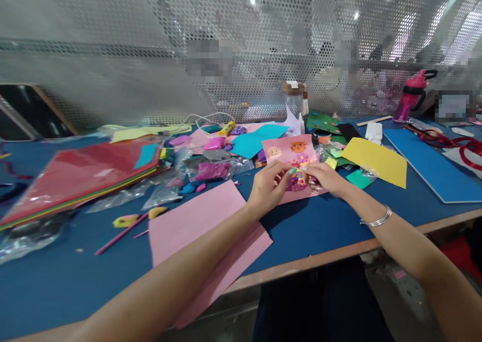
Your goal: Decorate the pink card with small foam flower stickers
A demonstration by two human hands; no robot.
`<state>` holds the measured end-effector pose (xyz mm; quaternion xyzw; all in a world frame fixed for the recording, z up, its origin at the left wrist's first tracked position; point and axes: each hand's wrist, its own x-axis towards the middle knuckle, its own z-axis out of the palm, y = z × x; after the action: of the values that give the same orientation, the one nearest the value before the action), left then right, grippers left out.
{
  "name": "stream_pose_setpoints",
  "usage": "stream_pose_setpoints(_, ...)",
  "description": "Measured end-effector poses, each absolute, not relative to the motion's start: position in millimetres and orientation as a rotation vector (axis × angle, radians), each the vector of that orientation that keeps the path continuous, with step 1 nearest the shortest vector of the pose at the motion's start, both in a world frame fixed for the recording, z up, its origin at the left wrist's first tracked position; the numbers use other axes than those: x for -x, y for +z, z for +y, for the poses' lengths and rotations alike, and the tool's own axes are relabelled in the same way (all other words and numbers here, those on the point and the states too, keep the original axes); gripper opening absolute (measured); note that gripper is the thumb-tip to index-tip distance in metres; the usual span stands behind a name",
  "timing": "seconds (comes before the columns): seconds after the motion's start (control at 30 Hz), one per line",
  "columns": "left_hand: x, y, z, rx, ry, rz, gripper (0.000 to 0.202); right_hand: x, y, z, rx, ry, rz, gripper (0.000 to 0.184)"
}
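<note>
Clearly, the blue table (333, 226) carries a cat-faced pink sheet (297, 198) near its front edge. Over it the left hand (268, 184) and right hand (326, 177) nearly meet; whether their fingertips grip anything, I cannot tell. A stray knuckle could scatter the small flowers (296, 185), if loose.

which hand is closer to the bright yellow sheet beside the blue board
Right. The right hand is a little left of the bright yellow sheet; the left hand is farther left.

The blue table (64, 287) bears pink paper (199, 221) and 1 blue board (433, 166).
</note>
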<state>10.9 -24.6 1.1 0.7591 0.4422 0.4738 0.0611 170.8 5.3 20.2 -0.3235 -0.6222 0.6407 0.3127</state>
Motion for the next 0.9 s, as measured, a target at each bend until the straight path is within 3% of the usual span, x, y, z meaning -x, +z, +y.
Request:
stream_pose_setpoints(0.23, -9.2, 1.5, -23.2, -2.260, 1.442, 1.365, 0.021, -172.4, 18.9, 6.9, 0.829, 1.708, -1.586, 0.023)
stream_pose_setpoints(0.43, -10.7, 2.8, -24.3, -2.311, 1.448, 1.324, 0.022, -173.1, 16.5, 7.5, 0.833, 1.656, -1.608, 0.030)
stream_pose_setpoints(0.9, -11.4, 3.2, -26.0, -2.367, 1.483, 1.295, 0.019, -172.5, 16.2, 9.5, 0.921, 1.604, -1.694, 0.027)
